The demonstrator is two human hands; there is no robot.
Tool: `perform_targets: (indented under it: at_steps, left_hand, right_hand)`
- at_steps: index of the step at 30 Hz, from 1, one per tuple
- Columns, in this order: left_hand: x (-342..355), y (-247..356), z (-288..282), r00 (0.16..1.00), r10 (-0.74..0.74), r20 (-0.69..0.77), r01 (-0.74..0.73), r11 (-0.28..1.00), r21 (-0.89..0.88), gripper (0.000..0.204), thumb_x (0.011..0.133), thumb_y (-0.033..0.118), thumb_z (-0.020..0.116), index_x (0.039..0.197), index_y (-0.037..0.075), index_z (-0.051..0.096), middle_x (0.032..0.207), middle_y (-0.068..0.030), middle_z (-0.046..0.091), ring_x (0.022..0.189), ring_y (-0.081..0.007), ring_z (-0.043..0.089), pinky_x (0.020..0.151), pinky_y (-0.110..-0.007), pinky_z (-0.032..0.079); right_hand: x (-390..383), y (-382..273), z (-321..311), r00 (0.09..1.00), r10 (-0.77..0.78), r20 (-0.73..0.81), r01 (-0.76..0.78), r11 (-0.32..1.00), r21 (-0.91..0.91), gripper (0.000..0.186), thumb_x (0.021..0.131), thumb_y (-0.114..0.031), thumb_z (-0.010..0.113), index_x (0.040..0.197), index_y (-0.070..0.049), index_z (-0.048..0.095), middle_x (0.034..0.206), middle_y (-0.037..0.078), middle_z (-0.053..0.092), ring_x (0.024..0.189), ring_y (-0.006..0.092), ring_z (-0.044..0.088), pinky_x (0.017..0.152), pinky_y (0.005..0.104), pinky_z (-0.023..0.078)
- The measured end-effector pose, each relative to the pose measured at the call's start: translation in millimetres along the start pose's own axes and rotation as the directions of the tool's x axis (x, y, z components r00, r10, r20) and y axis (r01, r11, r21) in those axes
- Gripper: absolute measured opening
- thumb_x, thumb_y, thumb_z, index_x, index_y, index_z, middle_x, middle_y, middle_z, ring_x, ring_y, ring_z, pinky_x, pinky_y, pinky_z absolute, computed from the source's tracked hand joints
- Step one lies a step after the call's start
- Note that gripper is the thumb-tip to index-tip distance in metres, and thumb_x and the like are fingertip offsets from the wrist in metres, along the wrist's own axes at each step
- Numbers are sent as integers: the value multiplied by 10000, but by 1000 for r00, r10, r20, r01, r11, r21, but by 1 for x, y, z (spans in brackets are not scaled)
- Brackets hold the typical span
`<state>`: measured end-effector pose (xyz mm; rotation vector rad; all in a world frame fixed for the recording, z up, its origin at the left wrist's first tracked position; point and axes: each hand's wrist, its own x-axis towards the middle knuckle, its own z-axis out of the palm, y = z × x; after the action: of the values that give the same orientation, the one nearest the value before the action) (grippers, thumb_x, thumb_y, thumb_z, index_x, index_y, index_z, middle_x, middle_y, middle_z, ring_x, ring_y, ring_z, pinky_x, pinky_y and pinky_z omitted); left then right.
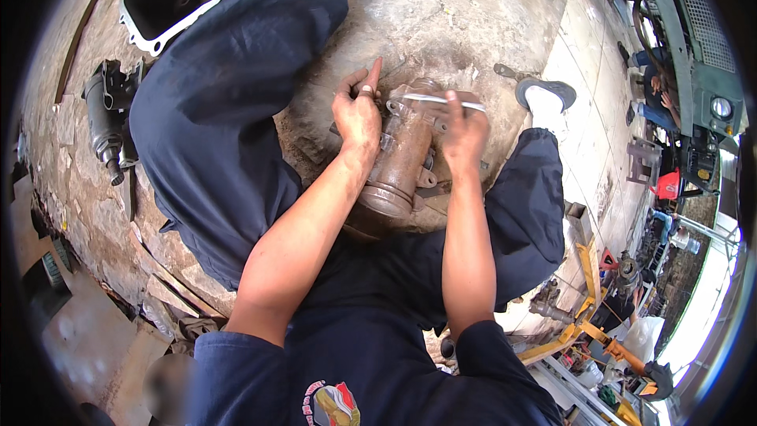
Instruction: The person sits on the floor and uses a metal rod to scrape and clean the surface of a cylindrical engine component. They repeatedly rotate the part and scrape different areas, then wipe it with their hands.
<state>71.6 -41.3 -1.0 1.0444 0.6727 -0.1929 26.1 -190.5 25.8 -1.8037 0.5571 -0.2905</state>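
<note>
A brown, grimy metal cylinder housing point(402, 150) with lugs along its sides lies between my legs, its round near end toward my body. Against its left side is my left hand point(357, 117), index finger stretched out and thumb raised; its other fingers are partly hidden. My right hand point(464, 132), smeared by motion, is closed around a shiny wrench point(430, 99). The wrench lies across the far end of the housing, by a lug point(394, 108). Blur hides whether its tip is seated on a bolt.
A large open metal casing point(146, 35) stands at the far left. A dark cylindrical starter-like motor point(102, 118) lies left of my knee. To the right are a yellow metal frame point(590, 300), a green vehicle point(670, 31) and a person point(658, 91) beside it.
</note>
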Motion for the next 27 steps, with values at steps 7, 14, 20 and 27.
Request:
perform_targets:
  at_steps: [7,14,20,27]
  left_hand:
    - [0,1,-3,999,27,24,-28,997,66,294,990,-13,539,1265,-75,621,941,-60,635,777,-111,589,697,-268,499]
    - [-1,1,-2,1000,15,11,-15,1000,16,315,964,4,537,1251,-90,625,967,-92,650,800,-138,605,715,-286,495]
    - [1,-3,-2,1000,19,2,-19,998,65,271,975,-1,572,1222,-80,648,905,-55,634,775,-120,589,732,-283,496]
    - [6,-14,-5,1000,25,-7,-24,997,80,283,966,16,586,1228,-66,657,918,-66,657,794,-126,598,752,-280,495]
  right_hand:
    - [-8,-3,16,991,-117,-60,86,919,-385,303,1037,-315,662,940,-38,741,796,113,759,691,203,717,651,377,535]
    - [-16,-19,18,966,-211,-148,94,825,-558,244,1020,-259,678,942,-35,733,729,140,719,649,227,689,607,394,509]
    - [-11,-24,19,986,-147,-74,49,691,-721,240,1026,-263,673,971,-35,725,716,119,726,629,218,687,603,391,515]
    - [-8,-13,21,922,-376,-87,219,695,-685,255,1021,-246,677,939,-5,682,714,140,717,617,215,680,620,394,517]
